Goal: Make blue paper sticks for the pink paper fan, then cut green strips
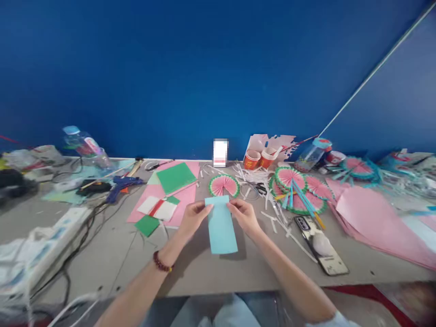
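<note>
A light blue strip of paper (pixel 222 231) is held up over the near middle of the table, its far end between my two hands. My left hand (pixel 195 218) pinches its upper left edge with the thumb on top. At the upper right edge, my right hand (pixel 245 215) pinches it the same way. The fingers beneath the paper are partly hidden. Just beyond the strip lies a round pink pleated paper fan (pixel 224 185) with a green rim.
Pink sheets with a green sheet (pixel 176 178) lie left, near a blue glue gun (pixel 124 186) and a power strip (pixel 51 245). Paper cups (pixel 252 159), white paper scraps, several finished fans (pixel 299 190), a phone (pixel 322 247) and pink paper (pixel 378 218) are on the right.
</note>
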`<state>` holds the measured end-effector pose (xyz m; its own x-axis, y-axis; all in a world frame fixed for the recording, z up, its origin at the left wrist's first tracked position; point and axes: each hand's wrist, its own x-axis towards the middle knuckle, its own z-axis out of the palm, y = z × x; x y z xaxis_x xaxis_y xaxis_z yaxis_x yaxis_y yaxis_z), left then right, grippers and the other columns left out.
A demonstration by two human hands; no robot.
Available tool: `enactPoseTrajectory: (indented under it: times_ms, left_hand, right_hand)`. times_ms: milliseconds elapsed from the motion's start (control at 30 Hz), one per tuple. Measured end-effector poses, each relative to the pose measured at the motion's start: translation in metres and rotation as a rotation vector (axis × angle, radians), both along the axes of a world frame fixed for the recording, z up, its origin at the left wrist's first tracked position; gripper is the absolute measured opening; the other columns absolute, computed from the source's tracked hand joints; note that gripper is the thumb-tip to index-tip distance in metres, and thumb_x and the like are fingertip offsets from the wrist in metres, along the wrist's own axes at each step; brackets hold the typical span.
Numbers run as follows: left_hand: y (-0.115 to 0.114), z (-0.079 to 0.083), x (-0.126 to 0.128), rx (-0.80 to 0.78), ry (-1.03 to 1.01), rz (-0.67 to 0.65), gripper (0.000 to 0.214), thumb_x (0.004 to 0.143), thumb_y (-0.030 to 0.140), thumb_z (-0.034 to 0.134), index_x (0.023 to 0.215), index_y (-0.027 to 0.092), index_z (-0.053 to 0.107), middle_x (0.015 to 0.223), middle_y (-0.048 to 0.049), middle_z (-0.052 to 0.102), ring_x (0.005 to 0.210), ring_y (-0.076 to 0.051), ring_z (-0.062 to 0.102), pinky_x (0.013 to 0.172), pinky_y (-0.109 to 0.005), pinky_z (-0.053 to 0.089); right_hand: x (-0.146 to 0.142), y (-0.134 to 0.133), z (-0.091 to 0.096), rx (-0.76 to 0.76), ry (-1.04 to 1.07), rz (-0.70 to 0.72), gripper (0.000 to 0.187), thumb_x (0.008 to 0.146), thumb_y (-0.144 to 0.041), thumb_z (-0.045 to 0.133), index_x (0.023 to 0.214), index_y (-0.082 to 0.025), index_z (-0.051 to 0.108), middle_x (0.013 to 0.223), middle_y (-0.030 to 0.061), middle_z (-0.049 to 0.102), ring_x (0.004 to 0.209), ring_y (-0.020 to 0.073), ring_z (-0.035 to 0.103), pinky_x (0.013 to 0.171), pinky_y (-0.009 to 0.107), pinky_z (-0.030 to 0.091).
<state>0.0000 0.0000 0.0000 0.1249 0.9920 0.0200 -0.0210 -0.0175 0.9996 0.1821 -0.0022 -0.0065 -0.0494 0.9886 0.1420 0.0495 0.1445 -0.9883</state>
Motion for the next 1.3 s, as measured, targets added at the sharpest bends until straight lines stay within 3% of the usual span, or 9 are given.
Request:
enactPoseTrajectory:
  times_ms: [133,333,500,633,767,933,1167,1300]
  left_hand:
    - [0.000,0.000,-0.002,-0.018,-0.031,0.094,0.036,0.068,0.048,0.066,0.057,0.014,0.061,0.051,0.0024,0.049,0.051,-0.010,0.043,0.051,-0.022,0.035]
    - [-0.004,0.011,-0.001,0.016,-0.105,0.121,0.032,0.068,0.039,0.067,0.049,0.015,0.057,0.049,0.0019,0.049,0.053,-0.011,0.044,0.053,-0.023,0.037]
    - [-0.001,0.007,-0.002,-0.038,-0.167,0.190,0.026,0.066,0.035,0.067,0.053,0.014,0.058,0.052,0.0019,0.051,0.054,-0.011,0.045,0.053,-0.022,0.038]
    - [-0.003,0.006,0.000,-0.050,-0.065,0.000,0.029,0.072,0.041,0.064,0.061,0.014,0.062,0.056,0.0014,0.055,0.058,-0.012,0.048,0.058,-0.023,0.040]
    - [-0.008,0.005,0.007,-0.188,0.024,-0.176,0.032,0.069,0.046,0.066,0.073,0.014,0.068,0.067,-0.0025,0.065,0.063,-0.015,0.054,0.062,-0.026,0.042]
    - [-0.007,0.001,0.010,-0.222,0.036,-0.169,0.037,0.068,0.050,0.066,0.060,0.014,0.064,0.055,0.0003,0.057,0.054,-0.012,0.048,0.055,-0.024,0.037]
    - [-0.007,0.000,0.009,-0.235,-0.010,-0.187,0.035,0.070,0.046,0.066,0.059,0.014,0.060,0.054,0.0012,0.054,0.053,-0.011,0.046,0.054,-0.022,0.037]
    - [-0.007,-0.002,0.009,-0.225,0.068,-0.171,0.039,0.070,0.050,0.063,0.059,0.014,0.059,0.053,0.0013,0.053,0.052,-0.012,0.047,0.052,-0.023,0.038]
  right_hand:
    - [-0.002,-0.001,0.002,0.001,-0.005,0.002,0.025,0.077,-0.040,0.060,0.068,-0.017,0.059,0.062,-0.0010,0.052,0.057,0.0111,0.047,0.053,0.022,0.036]
    - [-0.002,-0.003,0.004,0.010,-0.001,0.019,0.025,0.077,-0.039,0.059,0.066,-0.017,0.057,0.060,-0.0014,0.051,0.056,0.0109,0.047,0.052,0.022,0.037]
    - [-0.005,-0.005,0.003,-0.011,0.020,0.044,0.025,0.077,-0.039,0.060,0.066,-0.017,0.057,0.058,-0.0020,0.051,0.053,0.0103,0.046,0.050,0.022,0.036]
    - [-0.001,0.000,0.003,0.002,0.052,-0.022,0.025,0.076,-0.038,0.062,0.063,-0.017,0.057,0.057,-0.0023,0.051,0.054,0.0103,0.046,0.053,0.022,0.037]
    - [0.005,0.005,0.002,-0.034,0.130,-0.073,0.027,0.073,-0.041,0.064,0.063,-0.017,0.058,0.056,-0.0025,0.052,0.053,0.0105,0.047,0.053,0.023,0.038]
    - [0.006,0.006,0.001,-0.058,0.135,-0.111,0.028,0.071,-0.042,0.065,0.062,-0.017,0.058,0.054,-0.0030,0.051,0.051,0.0105,0.047,0.052,0.023,0.038]
    - [0.005,0.004,-0.001,-0.069,0.095,-0.141,0.028,0.073,-0.043,0.064,0.064,-0.017,0.058,0.055,-0.0028,0.052,0.051,0.0110,0.048,0.051,0.022,0.037]
    - [0.004,0.004,-0.002,-0.049,0.051,-0.141,0.030,0.075,-0.045,0.061,0.065,-0.017,0.057,0.056,-0.0028,0.050,0.051,0.0109,0.046,0.050,0.023,0.036]
